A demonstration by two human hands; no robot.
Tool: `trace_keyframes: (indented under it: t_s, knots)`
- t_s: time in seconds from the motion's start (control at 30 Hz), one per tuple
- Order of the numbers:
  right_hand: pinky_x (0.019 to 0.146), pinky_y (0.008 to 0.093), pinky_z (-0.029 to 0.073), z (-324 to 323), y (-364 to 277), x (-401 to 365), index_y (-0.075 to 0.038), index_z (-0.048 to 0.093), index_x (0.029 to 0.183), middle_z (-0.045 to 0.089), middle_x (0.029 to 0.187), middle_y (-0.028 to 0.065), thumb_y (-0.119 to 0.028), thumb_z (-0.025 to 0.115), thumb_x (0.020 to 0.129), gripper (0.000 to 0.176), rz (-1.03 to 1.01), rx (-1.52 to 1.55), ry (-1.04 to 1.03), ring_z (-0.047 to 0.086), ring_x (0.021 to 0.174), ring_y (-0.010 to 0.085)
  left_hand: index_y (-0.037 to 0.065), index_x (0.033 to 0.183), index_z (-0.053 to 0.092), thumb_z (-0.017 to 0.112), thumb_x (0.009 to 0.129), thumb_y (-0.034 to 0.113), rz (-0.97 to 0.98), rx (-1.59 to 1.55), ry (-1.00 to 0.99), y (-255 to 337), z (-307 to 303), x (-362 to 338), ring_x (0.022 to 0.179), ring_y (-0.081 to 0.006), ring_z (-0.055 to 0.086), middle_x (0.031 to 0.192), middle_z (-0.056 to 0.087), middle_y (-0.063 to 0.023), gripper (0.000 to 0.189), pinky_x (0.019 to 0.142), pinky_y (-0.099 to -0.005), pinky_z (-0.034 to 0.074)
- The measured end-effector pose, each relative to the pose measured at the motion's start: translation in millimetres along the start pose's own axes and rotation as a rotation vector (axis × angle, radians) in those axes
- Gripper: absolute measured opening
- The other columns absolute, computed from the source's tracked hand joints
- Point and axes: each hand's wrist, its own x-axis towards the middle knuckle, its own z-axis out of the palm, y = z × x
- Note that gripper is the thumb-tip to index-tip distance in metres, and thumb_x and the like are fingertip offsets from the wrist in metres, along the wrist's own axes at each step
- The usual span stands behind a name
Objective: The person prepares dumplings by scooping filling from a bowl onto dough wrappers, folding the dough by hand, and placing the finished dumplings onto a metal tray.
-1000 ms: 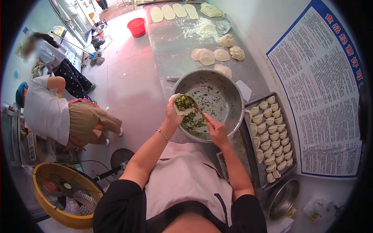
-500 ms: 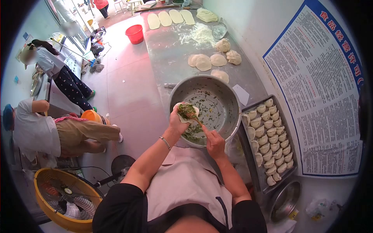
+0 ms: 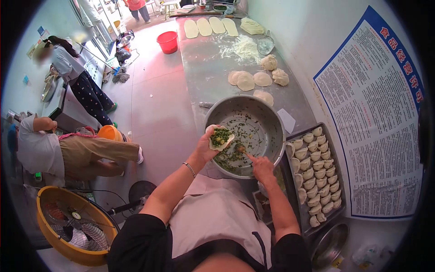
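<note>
My left hand holds a round dough wrapper with green filling heaped on it, over the left rim of a large metal bowl. In my right hand is the handle of a wooden spoon; its head is down inside the bowl, near the chopped green filling on the bottom. Right of the bowl, a dark tray carries rows of folded dumplings. Flat dough rounds lie beyond the bowl.
On the metal table are dough lumps, flour, long dough pieces and a white scraper. A red bucket is beyond, left. A yellow fan stands at lower left. Two people are at the left counter.
The spoon has moved off the wrapper and down into the bowl with my right hand, which shifted right. The filling on the wrapper is now uncovered. The view has shifted slightly.
</note>
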Motion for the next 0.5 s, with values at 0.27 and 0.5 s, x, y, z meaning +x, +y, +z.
trace_keyframes:
  t_s: [0.27,0.5]
  knots:
    - [0.084,0.0406,0.051,-74.7,-70.5,50.1,-0.012,0.065,0.108,0.061,0.105,0.0069,-0.004,0.073,0.079,0.032,-0.467,0.380,0.494,0.060,0.099,0.0296,0.017,0.122,0.056,0.054,0.103,0.033,-0.096,0.052,-0.019,-9.3,11.1,-9.8,0.111,-0.0267,0.065,0.123,0.062,-0.0072,0.024,0.080,-0.0412,0.063]
    - [0.083,0.0381,0.051,-80.2,-73.4,64.5,-0.013,0.073,0.090,0.063,0.105,0.0041,-0.008,0.079,0.075,0.017,-0.559,0.548,0.375,0.059,0.097,0.0258,0.020,0.121,0.059,0.058,0.102,0.033,-0.126,0.202,0.008,-7.2,12.4,-20.4,0.098,-0.0150,0.067,0.113,0.065,-0.0009,0.024,0.071,-0.0300,0.063]
